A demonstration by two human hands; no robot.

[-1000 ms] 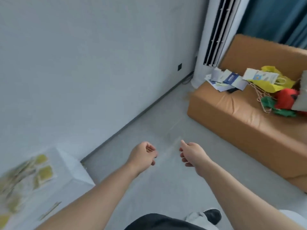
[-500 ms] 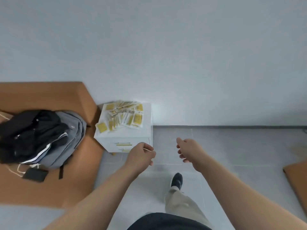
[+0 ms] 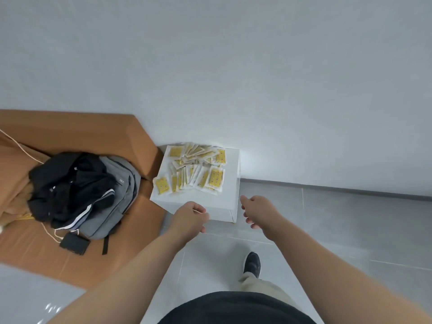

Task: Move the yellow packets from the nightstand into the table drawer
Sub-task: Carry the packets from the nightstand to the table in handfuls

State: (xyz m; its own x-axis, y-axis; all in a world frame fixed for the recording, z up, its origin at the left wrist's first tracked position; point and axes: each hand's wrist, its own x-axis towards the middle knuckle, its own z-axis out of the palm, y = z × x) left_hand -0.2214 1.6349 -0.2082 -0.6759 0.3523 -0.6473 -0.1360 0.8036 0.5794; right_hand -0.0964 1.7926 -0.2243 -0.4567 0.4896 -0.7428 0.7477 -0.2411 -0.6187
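Several yellow packets (image 3: 195, 170) lie in a loose, overlapping pile on top of a small white nightstand (image 3: 230, 183) that stands against the wall. My left hand (image 3: 190, 218) hovers just in front of the nightstand's near edge, fingers curled into a loose fist with nothing in it. My right hand (image 3: 258, 210) is held out beside the nightstand's right front corner, fingers loosely bent and empty. Neither hand touches the packets. No table drawer is in view.
A tan sofa (image 3: 70, 132) sits left of the nightstand, carrying a grey backpack (image 3: 109, 206), black clothing (image 3: 70, 181) and a small black pouch (image 3: 74, 243). Grey tiled floor (image 3: 339, 230) stretches to the right. My shoe (image 3: 252, 264) is below the nightstand.
The view has swung left from the other sofa and the air conditioner to the nightstand, which now looks closer. Both hands have kept their pose in front of me.
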